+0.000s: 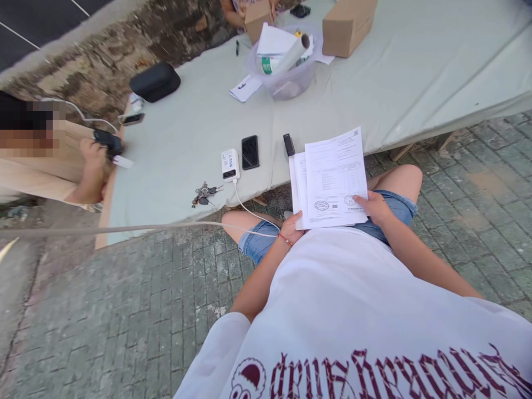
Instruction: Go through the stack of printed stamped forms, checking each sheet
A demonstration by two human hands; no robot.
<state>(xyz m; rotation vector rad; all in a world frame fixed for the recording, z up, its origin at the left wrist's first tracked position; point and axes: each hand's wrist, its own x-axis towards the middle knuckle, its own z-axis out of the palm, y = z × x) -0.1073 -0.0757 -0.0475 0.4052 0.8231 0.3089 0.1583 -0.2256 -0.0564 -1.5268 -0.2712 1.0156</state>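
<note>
A few printed paper sheets rest over my lap, the top one bearing a table and two round stamps. My left hand grips the lower left corner of the sheets behind. At the right edge, my right hand pinches the top sheet with the thumb over a stamp. The fingers beneath the paper are hidden. Just beyond the papers, a small black device lies at the table's edge. A black phone and a white power bank with a cable lie to its left.
Keys lie near the edge of the cloth-covered table. Farther back stand a plastic basin with papers and a roll, a cardboard box and a black case. A white cable crosses toward my lap. Two other people sit at the table.
</note>
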